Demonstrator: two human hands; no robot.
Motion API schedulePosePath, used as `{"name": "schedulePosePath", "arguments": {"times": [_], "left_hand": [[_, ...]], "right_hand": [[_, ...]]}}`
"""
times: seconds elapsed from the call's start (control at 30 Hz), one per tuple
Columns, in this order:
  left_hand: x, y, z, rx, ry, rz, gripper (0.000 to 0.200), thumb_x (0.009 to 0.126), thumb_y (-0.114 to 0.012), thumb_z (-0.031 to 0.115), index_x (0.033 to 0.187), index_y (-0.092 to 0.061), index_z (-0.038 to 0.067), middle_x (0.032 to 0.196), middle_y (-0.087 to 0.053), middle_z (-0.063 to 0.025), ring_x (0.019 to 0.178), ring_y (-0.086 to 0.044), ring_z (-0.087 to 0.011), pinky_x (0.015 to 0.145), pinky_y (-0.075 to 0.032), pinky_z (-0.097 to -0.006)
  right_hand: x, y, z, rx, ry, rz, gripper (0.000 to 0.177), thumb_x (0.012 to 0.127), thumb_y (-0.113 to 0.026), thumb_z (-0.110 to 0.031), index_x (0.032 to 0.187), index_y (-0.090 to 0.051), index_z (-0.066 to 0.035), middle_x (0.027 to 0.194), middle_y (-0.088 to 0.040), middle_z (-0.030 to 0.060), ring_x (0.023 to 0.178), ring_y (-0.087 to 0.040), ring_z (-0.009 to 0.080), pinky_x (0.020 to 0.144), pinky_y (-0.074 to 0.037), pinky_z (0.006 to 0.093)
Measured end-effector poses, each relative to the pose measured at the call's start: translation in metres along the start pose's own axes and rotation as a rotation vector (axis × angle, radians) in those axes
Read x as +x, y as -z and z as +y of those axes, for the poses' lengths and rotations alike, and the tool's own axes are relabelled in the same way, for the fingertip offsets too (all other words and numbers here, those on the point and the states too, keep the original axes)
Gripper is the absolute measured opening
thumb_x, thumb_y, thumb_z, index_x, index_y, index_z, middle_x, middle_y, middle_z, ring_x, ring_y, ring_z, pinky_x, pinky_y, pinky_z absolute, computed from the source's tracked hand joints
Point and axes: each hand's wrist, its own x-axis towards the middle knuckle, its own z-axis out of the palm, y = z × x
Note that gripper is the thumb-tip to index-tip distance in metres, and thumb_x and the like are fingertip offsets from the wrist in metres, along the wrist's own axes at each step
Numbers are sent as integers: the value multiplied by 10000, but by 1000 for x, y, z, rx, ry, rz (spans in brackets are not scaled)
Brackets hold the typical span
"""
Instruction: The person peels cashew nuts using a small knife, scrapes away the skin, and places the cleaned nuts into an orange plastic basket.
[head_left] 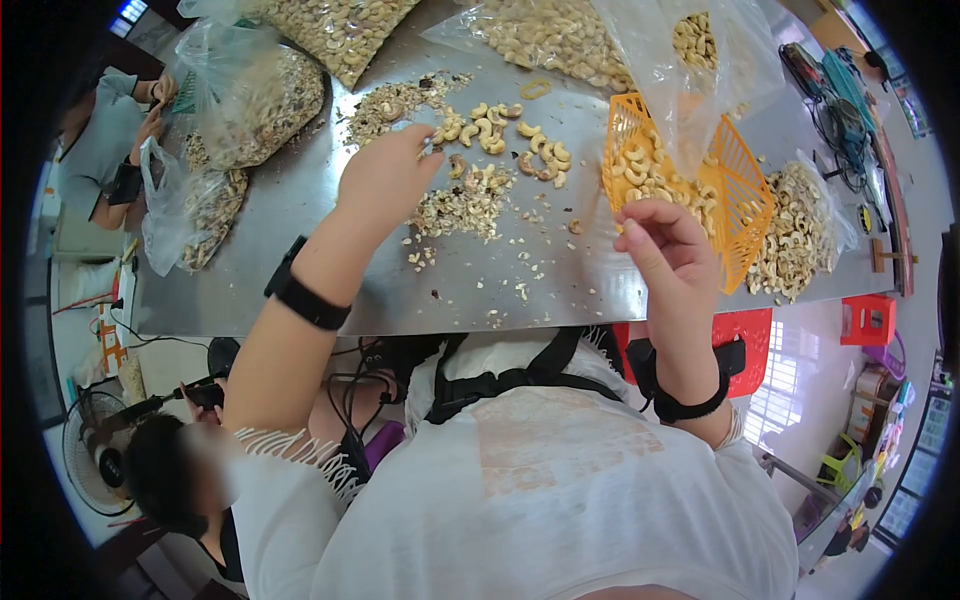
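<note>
Over the metal table (350,290), my left hand (390,175) is at the edge of a pile of cashews (485,125), its fingers pinched; what they hold, if anything, is hidden. Below that pile lies a heap of small broken nut pieces (465,205). My right hand (670,245) is in front of the orange basket (745,220), thumb and fingertips together around something too small to name. Whole cashews (640,170) lie inside the basket. Another group of cashews (545,160) rests between the piles and the basket.
Bags of nuts (260,110) stand at the back left, with more (550,40) at the back. A heap of cashews (795,230) lies right of the basket. Cables and tools (840,125) are at the far right. Other people are at the left, one (110,140) across the table.
</note>
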Motion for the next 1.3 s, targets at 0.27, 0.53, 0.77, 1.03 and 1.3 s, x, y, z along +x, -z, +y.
{"name": "schedulePosePath", "arguments": {"times": [0.27,0.53,0.77,1.03,1.3], "left_hand": [[32,-35,5,140,24,-23,240,735,-553,218,923,-531,71,890,-543,-125,805,-550,-290,684,-446,-373],[37,-37,-3,124,139,28,313,749,-546,231,1017,-483,81,941,-531,-126,872,-534,-292,709,-440,-389],[43,-42,2,207,118,34,322,746,-546,215,1045,-481,117,967,-529,-118,854,-543,-288,718,-448,-382],[52,-31,4,-28,212,-84,274,741,-538,223,986,-519,102,939,-574,-110,861,-552,-270,711,-439,-383],[43,-34,-14,-61,165,-69,211,786,-484,238,923,-532,83,696,-583,-104,646,-565,-234,591,-427,-348]], "right_hand": [[-7,-4,-2,-42,-66,-120,131,768,-572,-48,887,-541,-5,847,-542,8,767,-483,65,705,-381,194],[-6,-6,3,-61,-111,-144,126,770,-571,-54,881,-543,-2,846,-542,14,779,-484,74,721,-386,207],[-5,-10,10,-89,-98,-167,138,762,-580,-53,885,-544,-1,834,-545,13,770,-495,75,715,-400,210],[-4,-5,12,-53,-125,-128,140,763,-581,-56,888,-542,-7,847,-549,16,782,-503,79,725,-404,214],[-3,-1,12,-68,-140,-127,142,772,-579,-77,892,-541,-9,830,-546,7,769,-495,70,705,-400,203]]}}
